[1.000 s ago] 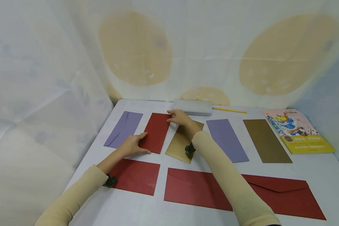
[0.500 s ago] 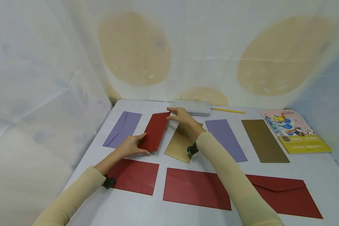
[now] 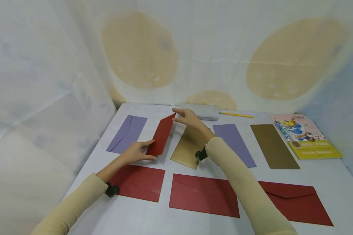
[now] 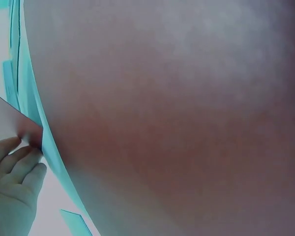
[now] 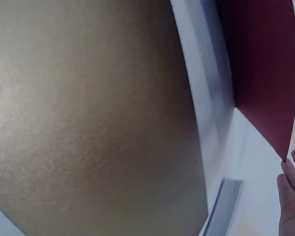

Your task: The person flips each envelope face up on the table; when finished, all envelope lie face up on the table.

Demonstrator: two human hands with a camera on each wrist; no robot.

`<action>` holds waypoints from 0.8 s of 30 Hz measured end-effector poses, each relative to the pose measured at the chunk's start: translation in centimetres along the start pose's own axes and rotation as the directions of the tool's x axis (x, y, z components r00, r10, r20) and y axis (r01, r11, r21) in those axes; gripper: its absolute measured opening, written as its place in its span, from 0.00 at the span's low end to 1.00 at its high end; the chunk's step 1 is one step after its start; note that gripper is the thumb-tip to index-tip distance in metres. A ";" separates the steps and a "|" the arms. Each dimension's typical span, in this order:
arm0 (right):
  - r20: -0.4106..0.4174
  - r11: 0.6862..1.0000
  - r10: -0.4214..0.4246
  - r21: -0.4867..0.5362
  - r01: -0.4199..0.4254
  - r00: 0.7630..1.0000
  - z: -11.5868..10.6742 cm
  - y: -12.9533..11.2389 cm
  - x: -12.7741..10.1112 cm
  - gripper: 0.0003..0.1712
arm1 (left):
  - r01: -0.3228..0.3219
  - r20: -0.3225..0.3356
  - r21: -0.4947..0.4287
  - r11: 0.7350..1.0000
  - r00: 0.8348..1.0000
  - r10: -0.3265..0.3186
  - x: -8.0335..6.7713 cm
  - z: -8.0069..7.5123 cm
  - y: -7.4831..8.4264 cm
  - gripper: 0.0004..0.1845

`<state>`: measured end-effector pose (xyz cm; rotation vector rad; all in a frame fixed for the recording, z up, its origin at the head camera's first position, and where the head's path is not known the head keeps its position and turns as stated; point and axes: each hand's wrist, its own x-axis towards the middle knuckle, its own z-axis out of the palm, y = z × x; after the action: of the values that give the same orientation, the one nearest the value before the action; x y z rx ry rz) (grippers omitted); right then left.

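Nearest me, three red envelopes lie flat on the worktop. Beyond them, my left hand pinches the near end of a small red envelope, tilted on edge; my right hand pinches its far corner, just before the metal tin.
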<state>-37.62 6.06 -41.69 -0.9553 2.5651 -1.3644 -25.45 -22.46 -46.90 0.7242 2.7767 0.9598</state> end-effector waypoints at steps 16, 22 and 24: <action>-0.044 0.999 -0.011 -0.034 0.009 0.999 0.1 -1.0 0.9 0.34 | 0.045 0.098 -0.192 0.980 0.995 -0.027 -0.3 -0.1 0.5 0.45; -0.063 0.996 0.016 -0.090 -0.022 0.998 0.5 -1.8 1.3 0.36 | 0.029 0.110 -0.207 0.978 0.994 -0.006 -0.3 0.0 0.4 0.42; -0.073 0.994 0.019 -0.102 -0.027 0.997 0.8 -2.1 1.4 0.36 | 0.021 0.112 -0.215 0.976 0.994 0.003 -0.4 0.0 0.3 0.42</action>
<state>-37.46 3.83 -40.27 -0.9043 2.7141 -1.2955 -25.00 -22.39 -46.76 0.7076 2.5273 1.1579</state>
